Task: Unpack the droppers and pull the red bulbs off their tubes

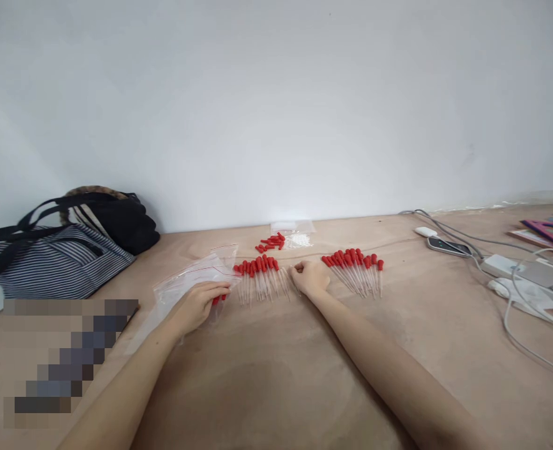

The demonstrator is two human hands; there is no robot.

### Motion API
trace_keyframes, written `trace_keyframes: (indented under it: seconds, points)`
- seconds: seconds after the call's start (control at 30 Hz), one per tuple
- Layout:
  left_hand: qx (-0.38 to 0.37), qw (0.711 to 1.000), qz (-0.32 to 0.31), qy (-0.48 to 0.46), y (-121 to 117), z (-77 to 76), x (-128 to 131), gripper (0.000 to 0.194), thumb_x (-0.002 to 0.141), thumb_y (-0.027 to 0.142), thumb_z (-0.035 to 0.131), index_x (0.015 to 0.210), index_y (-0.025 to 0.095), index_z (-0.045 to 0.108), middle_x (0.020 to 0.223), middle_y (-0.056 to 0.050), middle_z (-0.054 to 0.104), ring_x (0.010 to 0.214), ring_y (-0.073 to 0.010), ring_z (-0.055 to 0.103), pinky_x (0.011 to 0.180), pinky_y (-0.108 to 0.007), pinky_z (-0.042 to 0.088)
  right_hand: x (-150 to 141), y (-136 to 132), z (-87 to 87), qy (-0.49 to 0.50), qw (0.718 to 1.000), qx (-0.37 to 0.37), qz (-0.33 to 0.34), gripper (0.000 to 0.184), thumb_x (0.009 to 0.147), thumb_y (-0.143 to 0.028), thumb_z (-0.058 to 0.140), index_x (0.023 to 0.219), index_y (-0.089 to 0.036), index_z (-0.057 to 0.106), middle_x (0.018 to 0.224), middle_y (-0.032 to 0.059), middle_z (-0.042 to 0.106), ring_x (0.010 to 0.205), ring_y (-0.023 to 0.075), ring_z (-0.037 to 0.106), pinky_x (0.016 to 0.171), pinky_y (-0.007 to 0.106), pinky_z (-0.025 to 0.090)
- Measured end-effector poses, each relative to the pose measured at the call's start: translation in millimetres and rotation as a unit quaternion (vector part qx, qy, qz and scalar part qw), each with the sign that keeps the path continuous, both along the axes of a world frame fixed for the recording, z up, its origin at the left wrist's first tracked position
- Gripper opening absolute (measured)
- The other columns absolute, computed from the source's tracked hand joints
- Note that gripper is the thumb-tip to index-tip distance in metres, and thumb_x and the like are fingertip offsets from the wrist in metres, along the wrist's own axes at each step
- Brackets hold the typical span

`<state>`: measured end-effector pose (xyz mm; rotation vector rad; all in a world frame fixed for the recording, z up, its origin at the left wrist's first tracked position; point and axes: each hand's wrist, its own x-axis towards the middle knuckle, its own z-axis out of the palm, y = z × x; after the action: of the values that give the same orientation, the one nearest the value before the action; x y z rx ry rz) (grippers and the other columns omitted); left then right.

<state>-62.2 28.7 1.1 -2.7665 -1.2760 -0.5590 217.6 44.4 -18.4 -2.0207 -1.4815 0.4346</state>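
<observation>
Red-topped droppers (258, 265) lie in a fanned row at the middle of a wooden table (267, 387), between a person's two bare hands, their red ends pointing to the far side. A second fan of droppers (353, 257) spreads to the right, just beyond the right hand (310, 276). That hand is set down at the right end of the middle row, beside clear tubes (283, 282) without red tops, its fingers curled in at a tube's far end; whether they pinch it cannot be told. The left hand (204, 301) lies palm down over clear plastic bags (175, 284), with red tops showing beneath its fingers; how firmly it grips, if at all, is hidden. On the far side, near the white wall (276, 112), loose red caps (270, 242) are heaped beside a pile of small clear pieces (299, 240). A striped bag (70, 259) and a black bag (133, 225) stand at the far left. To the right are a phone (448, 247), a white power strip (501, 267) and trailing cables (508, 322).
</observation>
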Motion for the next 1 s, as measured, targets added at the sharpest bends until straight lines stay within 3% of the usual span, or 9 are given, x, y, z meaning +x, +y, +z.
trace_keyframes:
  seconds: [0.2,0.4,0.47,0.63,0.73,0.87,1.0]
  points:
    - [0.018,0.997,0.051,-0.058,-2.7,7.5,12.8,0.035,0.084,0.026,0.03,0.096,0.018,0.062,0.1,-0.007,0.066,0.094,-0.0198,0.059,0.086,-0.036,0.045,8.2,-13.9,-4.4,0.004,0.999,0.026,0.043,0.024,0.076,-0.039,0.049,0.078,-0.024,0.068,0.079,0.004,0.068,0.078,0.0207,0.061,0.061,0.029,0.039]
    - [-0.066,0.998,0.017,-0.017,2.5,-2.5,12.8,0.039,0.087,0.036,0.031,0.114,0.018,0.053,0.121,-0.008,0.055,0.111,-0.0191,0.05,0.096,-0.034,0.038,10.6,-20.2,-7.3,0.0,0.996,0.054,0.076,0.019,0.076,-0.032,0.05,0.077,-0.021,0.066,0.075,0.0028,0.068,0.074,0.0178,0.061,0.067,0.028,0.037]
    - [-0.077,0.996,0.051,0.004,4.8,-9.4,10.5,0.043,0.089,0.037,0.028,0.121,0.018,0.047,0.127,-0.008,0.05,0.116,-0.0198,0.046,0.099,-0.037,0.035,10.3,-19.5,-7.8,-0.002,0.995,0.06,0.078,0.019,0.076,-0.031,0.05,0.076,-0.021,0.066,0.075,0.0028,0.068,0.074,0.0179,0.061,0.068,0.029,0.036]
    - [-0.078,0.974,0.209,0.037,9.8,-20.5,8.7,0.049,0.09,0.038,0.021,0.125,0.013,0.044,0.132,-0.011,0.045,0.124,-0.0252,0.037,0.101,-0.044,0.029,9.5,-18.5,-9.2,0.0,0.994,0.072,0.078,0.018,0.076,-0.03,0.051,0.075,-0.02,0.066,0.073,0.0031,0.068,0.073,0.0182,0.06,0.069,0.03,0.035]
    - [-0.058,0.97,0.233,0.034,9.8,-15.8,12.5,0.049,0.09,0.037,0.021,0.127,0.012,0.041,0.131,-0.012,0.045,0.121,-0.0269,0.039,0.099,-0.046,0.03,10.7,-18.1,-10.7,0.008,0.993,0.083,0.078,0.019,0.076,-0.03,0.05,0.075,-0.02,0.066,0.071,0.003,0.067,0.072,0.0177,0.06,0.069,0.029,0.036]
    - [0.061,0.975,0.215,0.0,3.9,0.1,32.0,0.041,0.086,0.038,0.032,0.113,0.015,0.053,0.116,-0.012,0.055,0.111,-0.0276,0.046,0.094,-0.045,0.033,14.9,-20.2,-13.7,0.028,0.991,0.101,0.084,0.019,0.077,-0.028,0.048,0.076,-0.02,0.065,0.068,0.0013,0.066,0.069,0.0155,0.059,0.067,0.027,0.037]
    - [0.122,0.982,0.143,-0.027,-3.8,9.4,80.2,0.022,0.08,0.033,0.047,0.081,0.019,0.064,0.096,-0.008,0.059,0.096,-0.0241,0.051,0.087,-0.04,0.036,21.5,-31.0,-17.1,0.048,0.986,0.118,0.106,0.019,0.076,-0.026,0.047,0.076,-0.02,0.065,0.065,-0.0002,0.064,0.061,0.0128,0.056,0.062,0.024,0.038]
